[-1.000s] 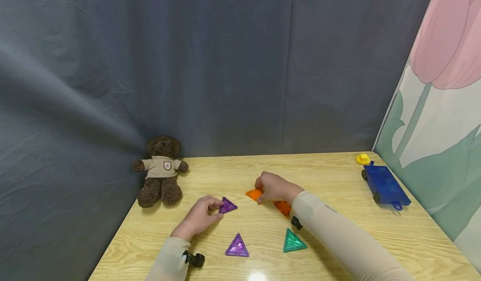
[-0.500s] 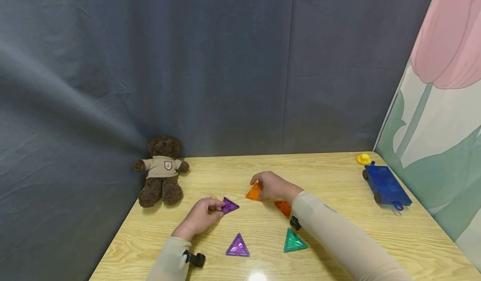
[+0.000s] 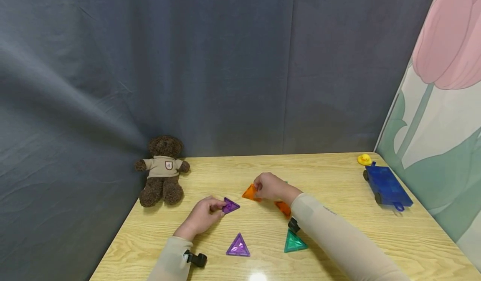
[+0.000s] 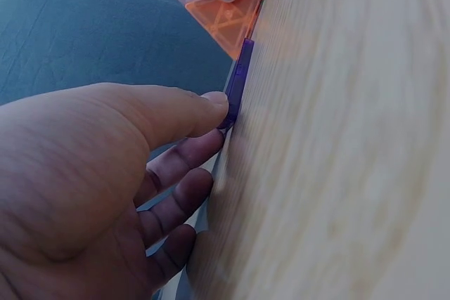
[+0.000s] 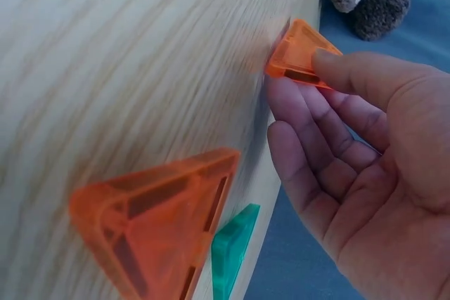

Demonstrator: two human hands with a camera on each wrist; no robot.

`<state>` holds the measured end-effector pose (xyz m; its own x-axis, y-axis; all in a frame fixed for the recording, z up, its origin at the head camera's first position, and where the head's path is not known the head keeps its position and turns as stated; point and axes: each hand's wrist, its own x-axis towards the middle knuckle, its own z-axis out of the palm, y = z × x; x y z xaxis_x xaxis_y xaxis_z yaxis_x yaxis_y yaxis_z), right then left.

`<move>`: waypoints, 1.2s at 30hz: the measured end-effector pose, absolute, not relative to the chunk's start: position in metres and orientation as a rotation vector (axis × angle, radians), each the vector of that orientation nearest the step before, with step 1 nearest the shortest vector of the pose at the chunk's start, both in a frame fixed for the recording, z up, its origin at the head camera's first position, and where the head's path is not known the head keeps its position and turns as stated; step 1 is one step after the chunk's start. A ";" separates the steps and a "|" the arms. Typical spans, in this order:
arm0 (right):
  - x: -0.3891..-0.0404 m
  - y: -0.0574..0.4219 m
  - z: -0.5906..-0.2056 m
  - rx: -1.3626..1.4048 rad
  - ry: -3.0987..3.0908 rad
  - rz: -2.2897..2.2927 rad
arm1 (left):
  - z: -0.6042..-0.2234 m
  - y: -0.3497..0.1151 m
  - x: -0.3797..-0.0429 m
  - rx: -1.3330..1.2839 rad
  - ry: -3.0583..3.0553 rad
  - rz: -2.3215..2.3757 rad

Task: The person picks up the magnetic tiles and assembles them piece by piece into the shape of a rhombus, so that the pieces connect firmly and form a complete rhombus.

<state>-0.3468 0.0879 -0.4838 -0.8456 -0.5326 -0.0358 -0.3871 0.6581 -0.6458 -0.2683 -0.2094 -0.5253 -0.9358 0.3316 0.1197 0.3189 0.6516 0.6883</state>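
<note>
Between thumb and fingers, my left hand point(image 3: 204, 215) pinches the edge of a translucent purple triangular magnetic tile point(image 3: 231, 206) at the table's middle. My right hand point(image 3: 272, 187) holds an orange triangular magnetic tile point(image 3: 250, 192) just beyond it. In the left wrist view that orange tile point(image 4: 228, 19) stands tilted up from the table, its lower corner close to the purple tile point(image 4: 241, 79); whether they touch I cannot tell. A second orange tile point(image 3: 283, 209) lies under my right wrist, partly covered. Behind the right hand, a green tile point(image 5: 233, 247) is mostly hidden in the head view.
Nearer me lie another purple tile point(image 3: 238, 246) and another green tile point(image 3: 294, 242). A brown teddy bear point(image 3: 164, 172) sits at the back left. At the right edge are a blue wheeled cart point(image 3: 387, 186) and a yellow rubber duck point(image 3: 364, 159). A dark curtain point(image 3: 225, 72) hangs behind the table.
My right hand has tilted its orange tile up from the table and shifted it slightly left. The purple tile in my left hand has edged slightly right.
</note>
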 end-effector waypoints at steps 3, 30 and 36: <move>-0.347 0.085 -0.483 -0.757 2.684 -0.944 | -0.526 -0.209 -0.269 0.554 2.830 1.191; -0.346 0.056 -0.484 -0.830 2.758 -0.975 | -0.529 -0.202 -0.271 0.590 2.868 1.211; -0.345 0.051 -0.485 -0.841 2.755 -0.953 | -0.529 -0.200 -0.271 0.601 2.864 1.228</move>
